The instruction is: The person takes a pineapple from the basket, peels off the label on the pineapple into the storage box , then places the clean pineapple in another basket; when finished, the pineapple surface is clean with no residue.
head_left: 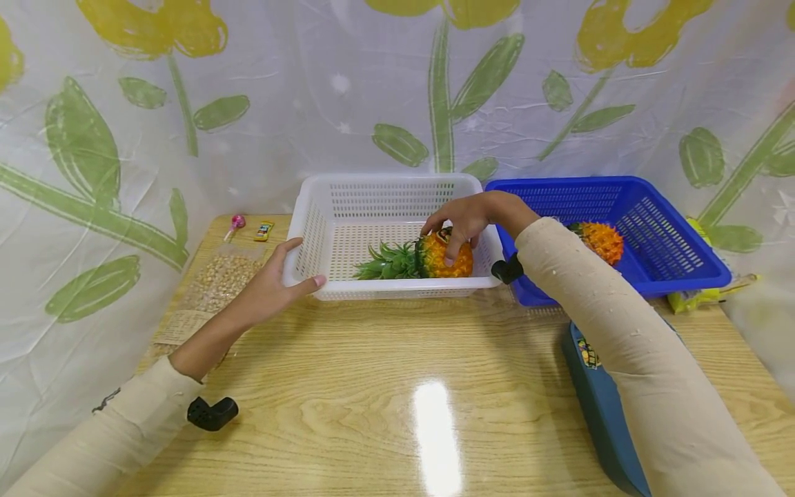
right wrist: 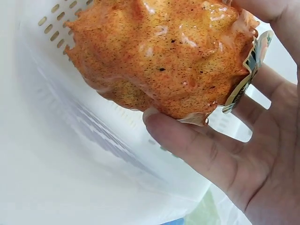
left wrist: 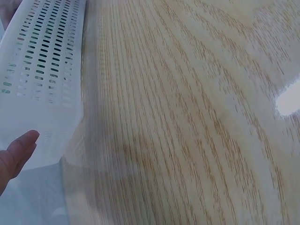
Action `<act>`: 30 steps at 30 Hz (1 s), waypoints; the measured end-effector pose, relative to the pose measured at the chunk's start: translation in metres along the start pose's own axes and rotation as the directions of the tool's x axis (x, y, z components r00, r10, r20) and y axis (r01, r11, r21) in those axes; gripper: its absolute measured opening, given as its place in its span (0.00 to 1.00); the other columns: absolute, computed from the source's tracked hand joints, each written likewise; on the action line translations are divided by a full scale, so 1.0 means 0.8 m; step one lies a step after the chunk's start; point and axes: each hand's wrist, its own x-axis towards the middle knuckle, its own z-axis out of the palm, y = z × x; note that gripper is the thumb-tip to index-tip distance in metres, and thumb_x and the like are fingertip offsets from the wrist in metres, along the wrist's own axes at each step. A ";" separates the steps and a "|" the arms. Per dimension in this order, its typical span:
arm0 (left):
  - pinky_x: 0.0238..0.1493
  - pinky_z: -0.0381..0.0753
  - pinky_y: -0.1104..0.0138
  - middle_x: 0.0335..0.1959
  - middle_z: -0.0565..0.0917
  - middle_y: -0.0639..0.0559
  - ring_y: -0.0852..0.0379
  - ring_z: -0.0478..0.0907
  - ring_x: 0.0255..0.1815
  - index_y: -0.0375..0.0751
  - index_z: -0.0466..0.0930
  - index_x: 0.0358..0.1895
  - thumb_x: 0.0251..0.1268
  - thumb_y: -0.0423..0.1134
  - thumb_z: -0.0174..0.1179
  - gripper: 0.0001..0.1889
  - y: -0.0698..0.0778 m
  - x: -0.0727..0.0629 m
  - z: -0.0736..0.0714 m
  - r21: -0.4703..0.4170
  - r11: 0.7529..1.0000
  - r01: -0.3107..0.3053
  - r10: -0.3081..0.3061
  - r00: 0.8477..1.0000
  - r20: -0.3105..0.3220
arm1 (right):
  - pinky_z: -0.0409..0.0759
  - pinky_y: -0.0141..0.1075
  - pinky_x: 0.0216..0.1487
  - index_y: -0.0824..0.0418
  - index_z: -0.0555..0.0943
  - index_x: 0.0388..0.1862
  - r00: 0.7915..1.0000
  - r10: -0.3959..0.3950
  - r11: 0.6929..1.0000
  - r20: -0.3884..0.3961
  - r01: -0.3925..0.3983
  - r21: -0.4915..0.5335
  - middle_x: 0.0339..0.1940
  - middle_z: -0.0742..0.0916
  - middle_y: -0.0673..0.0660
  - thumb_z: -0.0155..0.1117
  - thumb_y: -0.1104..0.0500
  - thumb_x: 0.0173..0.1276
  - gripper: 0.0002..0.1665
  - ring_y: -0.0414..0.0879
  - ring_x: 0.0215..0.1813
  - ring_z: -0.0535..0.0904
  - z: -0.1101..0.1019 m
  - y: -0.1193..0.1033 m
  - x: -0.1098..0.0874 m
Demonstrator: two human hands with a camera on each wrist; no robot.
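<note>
In the head view, a pineapple with a green leafy crown lies on its side in a white plastic basket. My right hand reaches over the basket's right end and holds the fruit's base, fingers and thumb round it. The right wrist view shows the bumpy orange body close up, with a printed sticker beside the palm. My left hand rests at the basket's front left corner, thumb and fingers spread; its thumb lies against the white wall in the left wrist view.
A blue basket stands on the right with another orange bumpy fruit, partly behind my sleeve. Nearer is a dark teal container. At left lie a bag of kernels, a lollipop and a small yellow packet.
</note>
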 end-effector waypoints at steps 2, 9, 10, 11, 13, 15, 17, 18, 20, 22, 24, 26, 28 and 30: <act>0.65 0.70 0.37 0.75 0.59 0.28 0.30 0.67 0.70 0.46 0.34 0.82 0.69 0.57 0.62 0.52 0.001 0.000 0.000 -0.003 1.000 -0.002 0.002 1.000 0.003 | 0.85 0.46 0.52 0.49 0.59 0.81 1.000 -0.002 1.000 -0.004 0.002 0.007 0.81 0.61 0.60 0.79 0.48 0.58 0.56 0.57 0.73 0.68 -0.001 0.001 0.000; 0.65 0.71 0.38 0.74 0.60 0.27 0.29 0.67 0.70 0.45 0.34 0.82 0.70 0.55 0.62 0.52 0.006 -0.002 -0.001 -0.006 1.000 -0.007 0.007 1.000 0.011 | 0.87 0.44 0.46 0.47 0.62 0.79 0.998 -0.010 1.000 -0.058 0.010 0.001 0.79 0.63 0.60 0.80 0.47 0.57 0.54 0.55 0.67 0.74 -0.004 -0.003 -0.010; 0.65 0.71 0.37 0.74 0.60 0.27 0.29 0.67 0.70 0.46 0.34 0.82 0.70 0.55 0.62 0.52 0.007 -0.003 -0.001 -0.003 1.000 -0.005 0.005 1.000 0.013 | 0.87 0.44 0.46 0.47 0.63 0.79 0.998 -0.008 1.000 -0.066 0.008 -0.002 0.79 0.63 0.59 0.80 0.47 0.57 0.54 0.55 0.67 0.73 -0.004 -0.003 -0.011; 0.65 0.71 0.38 0.75 0.60 0.27 0.29 0.67 0.70 0.46 0.34 0.82 0.69 0.55 0.62 0.52 0.007 -0.003 -0.001 0.000 1.000 -0.002 0.002 1.000 0.014 | 0.87 0.44 0.47 0.47 0.63 0.79 0.997 -0.009 1.000 -0.073 0.009 -0.007 0.79 0.63 0.60 0.80 0.47 0.57 0.54 0.55 0.69 0.72 -0.004 -0.004 -0.013; 0.65 0.71 0.38 0.75 0.60 0.27 0.29 0.67 0.70 0.45 0.33 0.82 0.69 0.55 0.62 0.52 0.008 -0.003 -0.002 0.000 1.000 0.001 -0.001 1.000 0.015 | 0.87 0.44 0.48 0.46 0.63 0.79 0.997 -0.006 1.000 -0.083 0.005 -0.006 0.79 0.63 0.59 0.80 0.46 0.56 0.54 0.56 0.71 0.70 -0.005 -0.006 -0.017; 0.65 0.71 0.38 0.75 0.60 0.27 0.29 0.67 0.70 0.45 0.34 0.82 0.69 0.56 0.62 0.52 0.008 -0.003 -0.002 0.001 1.000 0.003 -0.003 1.000 0.014 | 0.87 0.44 0.49 0.47 0.63 0.79 0.996 -0.010 1.000 -0.088 0.009 -0.010 0.80 0.62 0.59 0.80 0.46 0.56 0.54 0.57 0.72 0.69 -0.006 -0.007 -0.021; 0.65 0.71 0.38 0.75 0.59 0.27 0.29 0.67 0.70 0.45 0.34 0.82 0.69 0.56 0.62 0.52 0.008 -0.002 -0.002 0.000 1.000 0.003 -0.003 1.000 0.012 | 0.86 0.45 0.49 0.48 0.63 0.79 0.996 -0.015 1.000 -0.092 0.014 -0.014 0.79 0.63 0.60 0.80 0.46 0.56 0.54 0.57 0.72 0.69 -0.006 -0.008 -0.024; 0.65 0.71 0.38 0.75 0.59 0.27 0.29 0.66 0.70 0.44 0.34 0.82 0.69 0.56 0.62 0.52 0.008 -0.002 -0.003 0.002 1.000 0.001 -0.001 1.000 0.011 | 0.86 0.45 0.49 0.48 0.63 0.79 0.995 -0.017 1.000 -0.095 0.015 -0.016 0.79 0.63 0.60 0.80 0.46 0.56 0.54 0.57 0.72 0.69 -0.006 -0.008 -0.025; 0.65 0.71 0.37 0.75 0.59 0.27 0.29 0.66 0.70 0.44 0.34 0.82 0.69 0.56 0.62 0.53 0.007 -0.001 -0.003 0.011 1.000 0.006 -0.006 1.000 0.009 | 0.87 0.45 0.48 0.49 0.64 0.79 0.995 -0.022 1.000 -0.100 0.020 -0.019 0.79 0.63 0.60 0.80 0.46 0.56 0.54 0.58 0.72 0.69 -0.005 -0.008 -0.028; 0.65 0.71 0.37 0.75 0.59 0.27 0.29 0.66 0.70 0.44 0.34 0.82 0.69 0.57 0.62 0.53 0.007 -0.001 -0.003 0.012 1.000 0.010 -0.010 1.000 0.009 | 0.87 0.45 0.48 0.49 0.64 0.79 0.994 -0.023 1.000 -0.107 0.021 -0.016 0.79 0.63 0.61 0.80 0.47 0.57 0.53 0.58 0.72 0.69 -0.005 -0.007 -0.030; 0.65 0.71 0.37 0.75 0.59 0.27 0.29 0.67 0.70 0.44 0.34 0.82 0.69 0.57 0.62 0.53 0.007 -0.001 -0.003 0.013 1.000 0.011 -0.011 1.000 0.010 | 0.86 0.45 0.48 0.50 0.64 0.78 0.992 -0.023 1.000 -0.122 0.021 -0.014 0.78 0.64 0.61 0.79 0.47 0.57 0.52 0.58 0.72 0.69 -0.005 -0.004 -0.033; 0.65 0.71 0.37 0.75 0.60 0.27 0.29 0.67 0.70 0.45 0.34 0.82 0.68 0.58 0.62 0.53 0.006 -0.002 -0.003 0.013 1.000 0.013 -0.014 1.000 0.011 | 0.86 0.44 0.48 0.50 0.64 0.78 0.990 -0.023 1.000 -0.138 0.022 -0.012 0.78 0.64 0.61 0.79 0.48 0.58 0.51 0.58 0.72 0.69 -0.006 0.000 -0.036; 0.65 0.71 0.37 0.74 0.60 0.27 0.29 0.67 0.69 0.44 0.34 0.82 0.68 0.58 0.62 0.53 0.006 -0.002 -0.002 0.016 1.000 0.011 -0.011 1.000 0.009 | 0.86 0.45 0.48 0.50 0.64 0.78 0.988 -0.028 1.000 -0.152 0.027 -0.006 0.77 0.64 0.61 0.78 0.47 0.59 0.51 0.59 0.72 0.69 -0.008 0.004 -0.040; 0.65 0.71 0.37 0.75 0.59 0.27 0.29 0.67 0.70 0.44 0.34 0.82 0.68 0.58 0.62 0.53 0.005 -0.002 -0.002 0.020 1.000 0.011 -0.011 1.000 0.007 | 0.86 0.46 0.48 0.50 0.64 0.78 0.986 -0.032 0.999 -0.161 0.034 0.008 0.78 0.63 0.62 0.78 0.47 0.59 0.51 0.59 0.72 0.68 -0.010 0.007 -0.045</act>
